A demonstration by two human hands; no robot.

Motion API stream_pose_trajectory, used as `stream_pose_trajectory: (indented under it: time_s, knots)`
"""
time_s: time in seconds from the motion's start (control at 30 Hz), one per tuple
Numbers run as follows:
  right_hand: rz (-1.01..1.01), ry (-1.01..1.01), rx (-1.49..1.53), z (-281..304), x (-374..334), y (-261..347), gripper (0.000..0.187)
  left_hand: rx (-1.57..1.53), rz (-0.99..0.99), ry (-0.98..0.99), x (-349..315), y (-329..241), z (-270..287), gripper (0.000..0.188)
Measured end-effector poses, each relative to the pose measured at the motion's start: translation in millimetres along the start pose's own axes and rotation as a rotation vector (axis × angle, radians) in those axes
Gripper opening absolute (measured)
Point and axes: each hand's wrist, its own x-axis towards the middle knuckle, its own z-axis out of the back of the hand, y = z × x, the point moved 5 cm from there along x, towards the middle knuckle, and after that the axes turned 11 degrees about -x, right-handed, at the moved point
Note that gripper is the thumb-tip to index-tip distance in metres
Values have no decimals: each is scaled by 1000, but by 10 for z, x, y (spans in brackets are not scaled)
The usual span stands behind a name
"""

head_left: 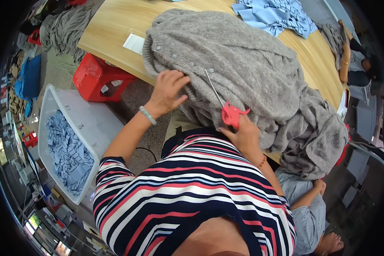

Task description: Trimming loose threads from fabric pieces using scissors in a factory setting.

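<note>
Knit garment (pixel 243 64), twelve to four o'clock: heathered grey. Buttons (pixel 174 56) on it: pale, silvery. Scissors (pixel 230 115), two o'clock: coral-red handles, silver blades. Table (pixel 111 30), eleven o'clock: yellow-brown wood grain. Paper slip (pixel 134 43), eleven: white. Cloth (pixel 277 17), one o'clock: light blue, dark lines. Stool (pixel 89 77), ten o'clock: red. Bin (pixel 96 121), nine o'clock: translucent white; fabric (pixel 70 149) inside light blue, dark-lined. Shirt (pixel 192 183), six o'clock: navy, white, coral, light-blue zigzag stripes. Beaded bracelet (pixel 263 161), four o'clock: orange.

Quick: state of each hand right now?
Left hand: fingers bent at the edge of the grey knit garment; can't tell if gripping.
Right hand: closed, holding the red-handled scissors.
</note>
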Motion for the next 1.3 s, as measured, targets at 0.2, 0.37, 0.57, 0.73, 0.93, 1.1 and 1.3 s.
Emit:
stream_pose_trajectory:
  time_s: [0.2,0.37,0.57,0.73,0.93,1.1,1.3]
  knots:
    - [-123,-33,-166,-458,151,-425,45,-64,-160,146,163,24,-297,34]
    - [-111,4,269,353,231,-536,52,-924,444,23,362,-28,326,9]
    - [-168,-565,-74,1842,947,-1020,35,-1258,290,-318,1216,-146,785,13]
    - [-81,-473,115,1678,958,-592,34,-1101,370,-371,1176,313,513,15]
    - [6,-261,41,428,684,-989,43,-1200,361,-396,1211,322,639,16]
    - [-264,-237,152,690,724,-1115,34,-1132,431,-471,1236,767,597,11]
    - [-337,-144,-362,952,815,-944,27,-1452,910,-427,911,1520,-180,8]
